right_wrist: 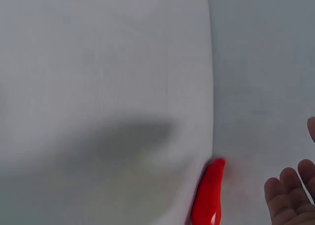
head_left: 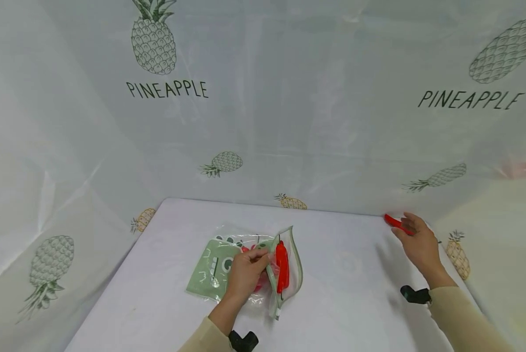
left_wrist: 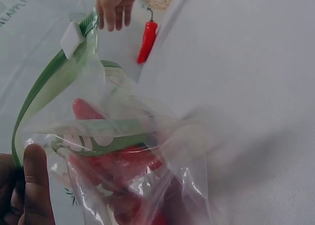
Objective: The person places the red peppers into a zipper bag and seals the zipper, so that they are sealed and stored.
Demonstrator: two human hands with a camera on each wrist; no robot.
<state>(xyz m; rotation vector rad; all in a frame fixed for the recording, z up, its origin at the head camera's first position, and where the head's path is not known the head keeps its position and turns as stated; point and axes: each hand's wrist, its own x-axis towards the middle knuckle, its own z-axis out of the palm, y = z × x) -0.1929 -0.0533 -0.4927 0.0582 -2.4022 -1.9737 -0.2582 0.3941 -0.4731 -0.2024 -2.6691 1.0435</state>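
Note:
A clear zip bag with a green cartoon print point(head_left: 206, 274) lies on the table, its mouth gaping toward the right. My left hand point(head_left: 244, 274) pinches the bag's green-edged rim between thumb and fingers. Inside the mouth a red chili pepper point(head_left: 282, 266) shows, with more red shapes blurred behind the plastic. A white slider point(left_wrist: 73, 40) sits on the zip in the left wrist view. At the table's far right corner lies another red chili pepper point(head_left: 392, 221). Over it hovers my right hand point(head_left: 421, 244), its relaxed fingers point(right_wrist: 285, 195) apart from the pepper in the right wrist view.
The white table point(head_left: 333, 293) backs onto a hanging pineapple-print curtain point(head_left: 311, 112), which also runs down both sides. The far chili lies right against the table's back edge and the curtain.

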